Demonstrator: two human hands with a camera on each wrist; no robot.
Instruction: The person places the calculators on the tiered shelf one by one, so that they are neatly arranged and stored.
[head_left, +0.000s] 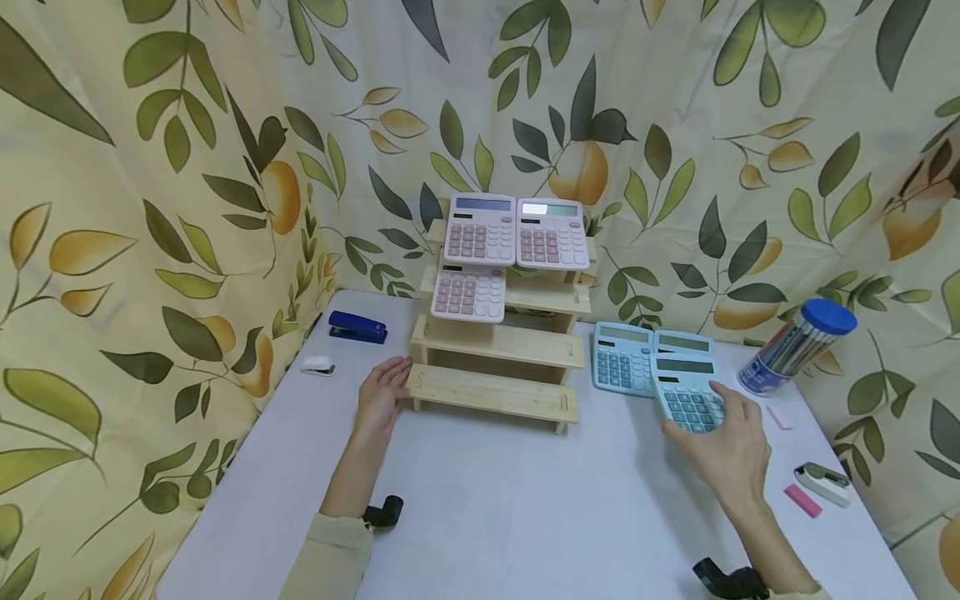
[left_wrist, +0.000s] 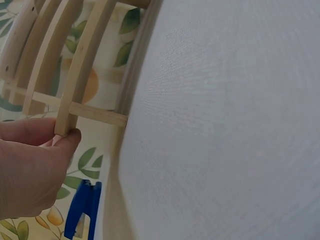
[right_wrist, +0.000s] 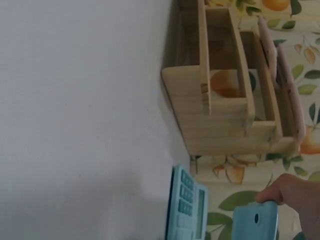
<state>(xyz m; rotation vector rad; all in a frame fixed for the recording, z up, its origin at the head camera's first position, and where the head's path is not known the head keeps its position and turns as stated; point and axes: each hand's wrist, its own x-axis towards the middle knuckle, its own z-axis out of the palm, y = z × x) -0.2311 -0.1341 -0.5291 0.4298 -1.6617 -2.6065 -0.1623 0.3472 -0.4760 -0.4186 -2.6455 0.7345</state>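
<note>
At the front left end of a stepped wooden rack [head_left: 491,392], my left hand [head_left: 381,393] pinches the end of the lowest board between thumb and fingers, as the left wrist view [left_wrist: 32,165] shows closely. My right hand [head_left: 727,450] grips a light blue calculator [head_left: 684,385] by its sides. In the right wrist view this calculator [right_wrist: 252,222] is raised off the table. Two more blue calculators, one at left [head_left: 622,358] and one behind [head_left: 683,340], lie right of the rack. Pink calculators lean on the upper steps: two on top [head_left: 480,233] [head_left: 552,237], one below at left [head_left: 470,296].
A blue stapler [head_left: 357,327] and a small white stapler [head_left: 318,366] lie left of the rack. On the right are a blue-lidded jar of pencils [head_left: 795,346], two pink erasers [head_left: 802,500] [head_left: 780,417] and another stapler [head_left: 822,483]. A leaf-patterned curtain [head_left: 652,100] encloses the white table [head_left: 540,517].
</note>
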